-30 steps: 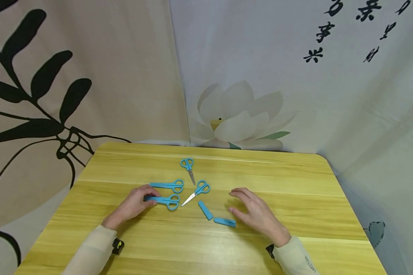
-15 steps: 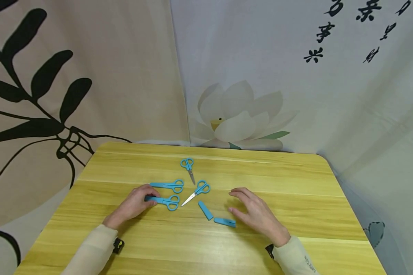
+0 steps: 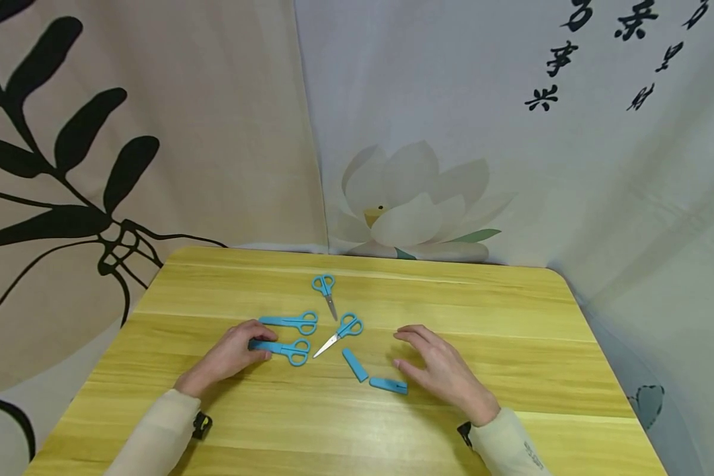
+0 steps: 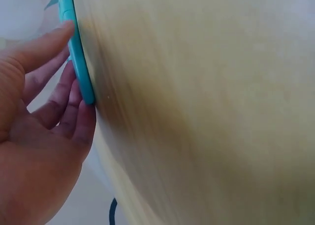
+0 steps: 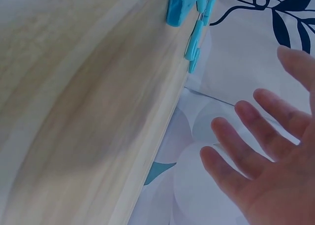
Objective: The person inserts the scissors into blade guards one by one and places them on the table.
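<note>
My left hand [image 3: 236, 348] pinches the blue sheath of the nearer pair of covered scissors [image 3: 281, 348], whose handles point right. In the left wrist view the thumb lies on one side of the sheath [image 4: 81, 62] and the fingertips on the other. Just behind lies a second pair of covered scissors [image 3: 289, 321]. Bare-bladed scissors [image 3: 340, 334] rest to the right, and another bare pair [image 3: 326, 294] lies farther back. My right hand [image 3: 443, 371] hovers with spread fingers, holding nothing. Two loose blue sheaths lie to its left, one slanted sheath [image 3: 355, 365] and one nearly level sheath [image 3: 389, 385].
Everything lies on a yellow wood-grain table [image 3: 512, 317] with rounded back corners. A printed curtain [image 3: 416, 99] with a lotus, leaves and black characters hangs right behind its back edge. Black straps show at both cuffs.
</note>
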Available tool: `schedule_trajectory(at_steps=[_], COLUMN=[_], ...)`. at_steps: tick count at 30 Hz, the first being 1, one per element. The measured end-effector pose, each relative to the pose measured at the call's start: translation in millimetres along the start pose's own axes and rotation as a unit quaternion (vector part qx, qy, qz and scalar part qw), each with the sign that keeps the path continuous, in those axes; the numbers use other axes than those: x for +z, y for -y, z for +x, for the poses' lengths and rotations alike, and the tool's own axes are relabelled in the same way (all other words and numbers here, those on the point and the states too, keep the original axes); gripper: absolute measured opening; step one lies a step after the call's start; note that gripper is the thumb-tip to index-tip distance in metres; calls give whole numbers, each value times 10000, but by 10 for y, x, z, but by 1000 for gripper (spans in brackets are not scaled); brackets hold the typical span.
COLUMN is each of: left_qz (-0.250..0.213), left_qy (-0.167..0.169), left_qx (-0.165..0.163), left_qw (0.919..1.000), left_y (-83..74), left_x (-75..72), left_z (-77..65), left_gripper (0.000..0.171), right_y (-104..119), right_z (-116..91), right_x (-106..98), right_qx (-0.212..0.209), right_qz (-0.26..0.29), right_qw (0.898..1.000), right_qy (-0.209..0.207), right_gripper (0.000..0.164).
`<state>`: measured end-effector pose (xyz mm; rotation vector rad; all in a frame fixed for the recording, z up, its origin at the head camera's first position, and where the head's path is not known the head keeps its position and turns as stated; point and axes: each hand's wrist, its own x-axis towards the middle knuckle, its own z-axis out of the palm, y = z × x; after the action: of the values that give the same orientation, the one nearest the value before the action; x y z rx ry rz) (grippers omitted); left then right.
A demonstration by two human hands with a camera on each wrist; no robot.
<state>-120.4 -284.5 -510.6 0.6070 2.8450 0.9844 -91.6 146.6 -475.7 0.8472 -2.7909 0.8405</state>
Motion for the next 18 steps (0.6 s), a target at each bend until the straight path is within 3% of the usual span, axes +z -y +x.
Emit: schedule_trajectory(at_steps=[7, 18], left_qz=[-40, 276], left_qy=[-220, -770], left_qx=[-233, -90], left_qw=[9995, 9966], left_y=[-121, -323], left_x=[-33, -22], left_z=[-159, -419], left_gripper=[41, 65], right_y=[27, 37], right_z=[153, 531], right_x=[29, 121], right_qx=[-172, -593], right_qz=[-48, 168], right_qw=[9997, 9946], right_qy=[148, 833], right_gripper=[44, 53])
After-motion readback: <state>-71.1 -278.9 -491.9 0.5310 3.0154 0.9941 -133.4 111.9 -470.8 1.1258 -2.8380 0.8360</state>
